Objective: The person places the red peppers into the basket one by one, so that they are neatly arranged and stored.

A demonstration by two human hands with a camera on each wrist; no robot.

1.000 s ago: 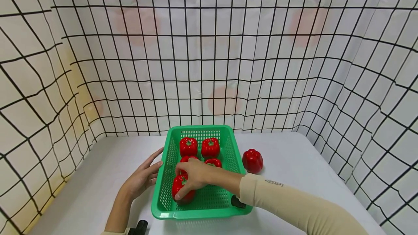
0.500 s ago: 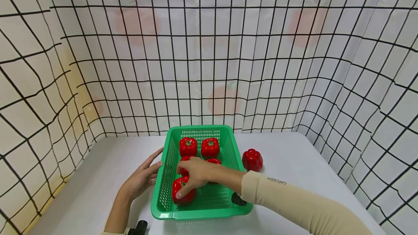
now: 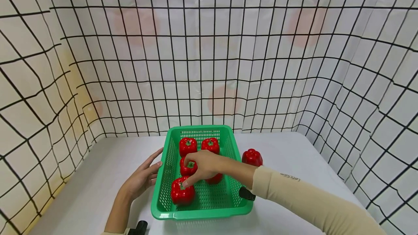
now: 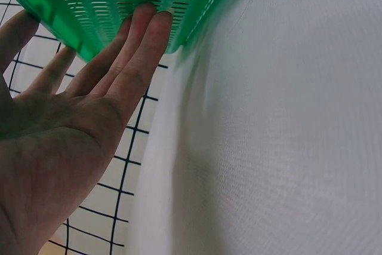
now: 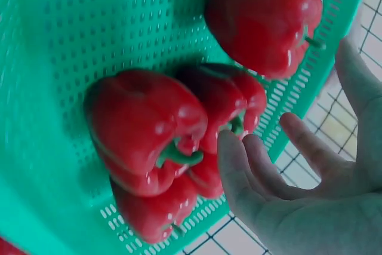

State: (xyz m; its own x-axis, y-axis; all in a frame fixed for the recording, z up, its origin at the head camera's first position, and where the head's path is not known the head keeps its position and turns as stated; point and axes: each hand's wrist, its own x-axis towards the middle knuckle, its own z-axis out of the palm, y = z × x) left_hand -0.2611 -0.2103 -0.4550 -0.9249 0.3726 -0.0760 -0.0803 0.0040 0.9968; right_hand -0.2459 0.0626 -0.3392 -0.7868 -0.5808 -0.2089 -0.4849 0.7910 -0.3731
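Note:
A green perforated plastic basket (image 3: 202, 214) holds several red bell peppers. Two of them, a left pepper (image 3: 187, 146) and a right pepper (image 3: 210, 144), sit at its far end, stems up. The front-left pepper (image 3: 181, 191) stands apart from the others. My right hand (image 3: 208, 163) hovers over the middle pepper (image 3: 188, 167), partly covering another pepper (image 3: 214, 179). In the right wrist view, the fingers (image 5: 236, 174) of that hand are spread and hold nothing. My left hand (image 3: 139, 178) touches the basket's left wall with straight fingertips (image 4: 161, 25).
One more red bell pepper (image 3: 252, 157) rests on the white table (image 3: 281, 148) to the right of the basket. Black grid netting over white walls (image 3: 222, 53) surrounds the table at the back and both sides.
My right hand has let go of the front-left pepper and lifted away, up and to the right, uncovering the middle pepper. The left hand and basket stay still.

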